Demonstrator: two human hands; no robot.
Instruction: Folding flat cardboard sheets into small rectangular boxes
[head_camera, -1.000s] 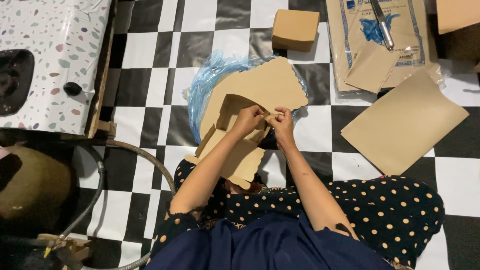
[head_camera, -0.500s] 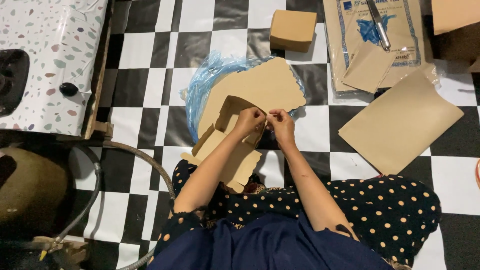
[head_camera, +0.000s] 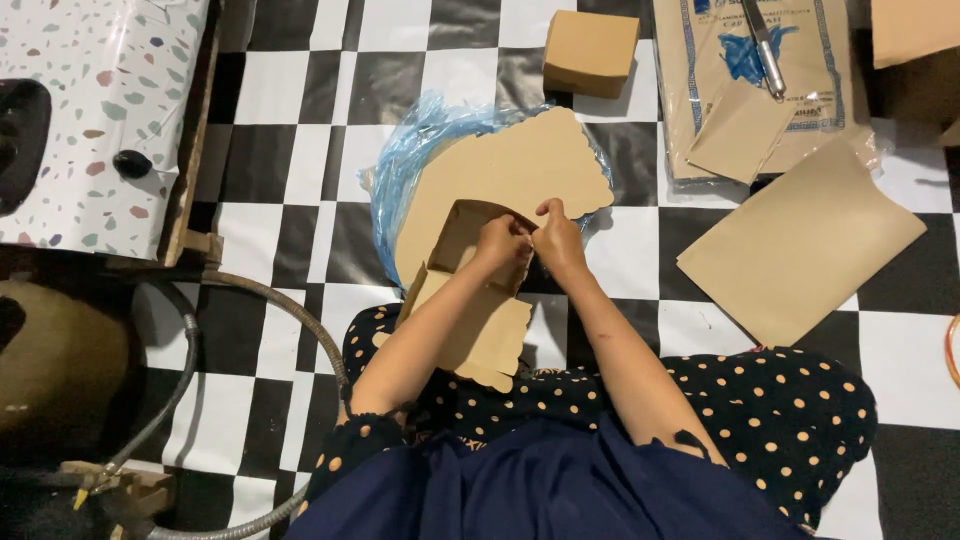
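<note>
A partly folded brown cardboard box blank (head_camera: 470, 310) is held up over my lap. My left hand (head_camera: 503, 245) pinches its raised side wall. Right beside it, my right hand (head_camera: 557, 240) grips the same corner; the two hands touch. Under the blank lies a stack of flat scalloped cardboard blanks (head_camera: 510, 170) on a blue plastic bag (head_camera: 400, 165), on the black-and-white checkered floor.
A finished closed brown box (head_camera: 590, 50) sits at the top. Flat brown sheets (head_camera: 800, 240) lie to the right, with a printed bag and a pen (head_camera: 765, 45) above them. A speckled white board (head_camera: 100, 110) and a grey flexible hose (head_camera: 300, 320) are on the left.
Both hands have kept working the same corner of the blank, which has tilted and shifted slightly; the raised wall now stands more upright.
</note>
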